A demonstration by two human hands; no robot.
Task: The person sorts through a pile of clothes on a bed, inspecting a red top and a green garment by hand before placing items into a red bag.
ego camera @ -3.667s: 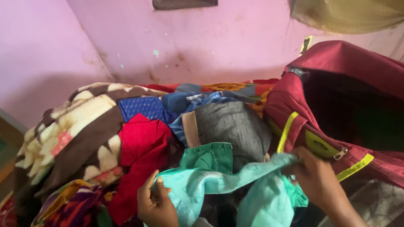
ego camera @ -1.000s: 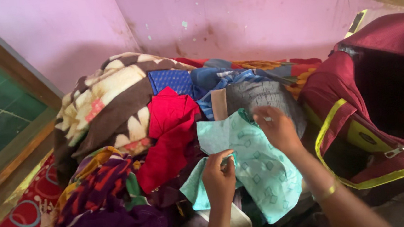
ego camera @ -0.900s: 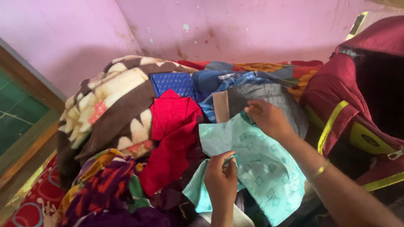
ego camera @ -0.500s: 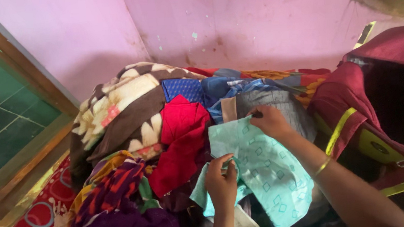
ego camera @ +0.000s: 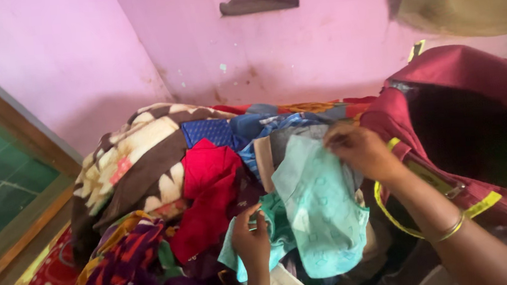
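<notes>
1. Head view: both hands are clamped on one mint cloth (ego camera: 322, 215). Right hand (ego camera: 360, 151) pinches its top edge, lifted above the pile. Left hand (ego camera: 251, 240) grips the lower left corner, fingers closed on a bunched fold.
2. Cloth location: hanging between the two hands, over the middle of the clothes pile (ego camera: 209, 188) on the bed, just left of the open maroon bag (ego camera: 463, 126).
3. Risks, my read:
   - The left grip is on a bunched fold, not a flat edge, so the fabric could slip out and crumple back onto the pile.
   - The loose lower hem hangs against the clothes beneath and may snag or drag the grey piece (ego camera: 293, 142) or red garment (ego camera: 206, 191) along.
   - The right wrist sits close to the bag's yellow trim and buckle (ego camera: 453, 188); the bangle (ego camera: 450, 229) or the cloth could catch there.
4. Cloth look: thin, light mint-green with a faint square print and a darker green part near the left hand. It is limp, creased, half folded over itself and partly motion-blurred, so the seams are unreadable.
5. Around: brown floral blanket (ego camera: 128, 158) at the pile's left, purple patterned fabric (ego camera: 124, 267) at the near-left, pink wall (ego camera: 228, 48) behind.
</notes>
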